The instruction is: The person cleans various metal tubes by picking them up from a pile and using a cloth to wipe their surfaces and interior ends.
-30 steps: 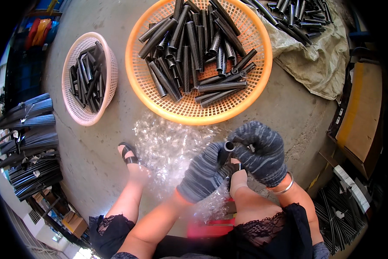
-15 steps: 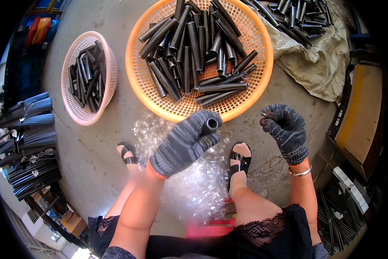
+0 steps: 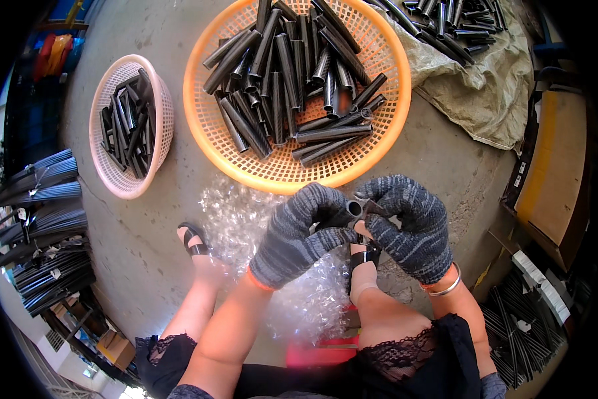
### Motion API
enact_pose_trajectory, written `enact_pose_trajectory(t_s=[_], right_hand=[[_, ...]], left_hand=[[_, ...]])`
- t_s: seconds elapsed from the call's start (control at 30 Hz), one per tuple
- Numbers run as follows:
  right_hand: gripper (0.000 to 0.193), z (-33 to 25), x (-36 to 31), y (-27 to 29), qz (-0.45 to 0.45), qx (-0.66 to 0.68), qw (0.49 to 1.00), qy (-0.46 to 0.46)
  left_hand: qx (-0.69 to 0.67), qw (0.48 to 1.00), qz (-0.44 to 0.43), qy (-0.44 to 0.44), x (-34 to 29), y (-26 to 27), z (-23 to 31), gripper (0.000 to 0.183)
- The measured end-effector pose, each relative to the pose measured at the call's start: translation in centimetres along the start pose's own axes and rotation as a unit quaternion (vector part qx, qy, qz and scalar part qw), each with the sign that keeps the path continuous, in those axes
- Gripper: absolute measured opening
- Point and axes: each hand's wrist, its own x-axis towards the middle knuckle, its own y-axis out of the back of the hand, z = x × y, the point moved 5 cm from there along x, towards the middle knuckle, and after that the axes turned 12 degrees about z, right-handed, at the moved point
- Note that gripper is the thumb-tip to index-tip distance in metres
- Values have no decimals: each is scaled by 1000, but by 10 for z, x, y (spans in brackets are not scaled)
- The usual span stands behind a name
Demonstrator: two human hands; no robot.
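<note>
My left hand (image 3: pixel 302 231), in a grey striped knit glove, is closed around a short black tube (image 3: pixel 354 209), its hollow end turned to the right. At that end my right hand (image 3: pixel 412 229), gloved alike, pinches a small, thin, dark blade-like piece (image 3: pixel 372 207). The piece meets the tube's rim or lies right against it; which, I cannot tell. Most of the tube is hidden inside the left glove. Just beyond both hands stands a round orange basket (image 3: pixel 191 100) heaped with similar black tubes (image 3: pixel 285 86).
A smaller pale pink basket (image 3: pixel 167 120) of black tubes stands at the left. Clear plastic shreds (image 3: pixel 305 299) cover the floor between my feet. More tubes lie on a beige sack (image 3: pixel 488 100) at far right. Cardboard (image 3: pixel 555 173) and rod bundles (image 3: pixel 36 206) line the sides.
My right hand has moved left, bringing the small piece to the tube's end. My left hand has shifted slightly right and nearer, still around the tube.
</note>
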Motion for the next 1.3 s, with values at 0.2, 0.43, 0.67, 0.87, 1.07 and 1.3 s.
enact_pose_trajectory(t_s=[0.2,0.43,0.67,0.87,1.07,1.3], right_hand=[[17,-2,-2,-4,-15,-35,999,11],[18,-3,-10,-9,41,-63,997,17],[21,-1,-15,-8,52,-88,994,43],[21,0,-14,-6,57,-103,992,47],[20,-3,-12,-5,55,-84,994,39],[21,4,-6,3,21,-69,997,-14]], left_hand=[[-11,1000,18,13,-7,2,-9,32],[134,976,105,-136,-15,-2,-9,27],[226,952,90,-185,-18,-8,7,28],[206,965,81,-141,-16,-9,-1,27],[35,998,42,30,-17,-5,-13,34],[-61,994,-59,64,-23,-1,-14,31]])
